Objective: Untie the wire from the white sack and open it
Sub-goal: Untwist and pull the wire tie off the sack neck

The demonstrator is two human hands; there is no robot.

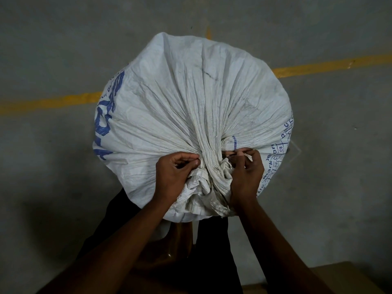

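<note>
Left hand (176, 172), at 9 o'clock of the gathered neck (210, 166), pinches its pleats. Right hand (247, 172), at 3 o'clock, pinches a thin strand, possibly the wire (231, 154). White sack (191, 98), still closed, sits mid-frame on the concrete floor (53, 49) crossed by a yellow line (331, 66).

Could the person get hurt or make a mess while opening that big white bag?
Maybe. Both hands, left and right, pinch right at the tied neck of the sack, so a wire end could poke a finger; the wire itself is too small to see clearly. The sack bulges full and stands upright, so once the neck loosens it might tip or spill onto the floor.
</note>
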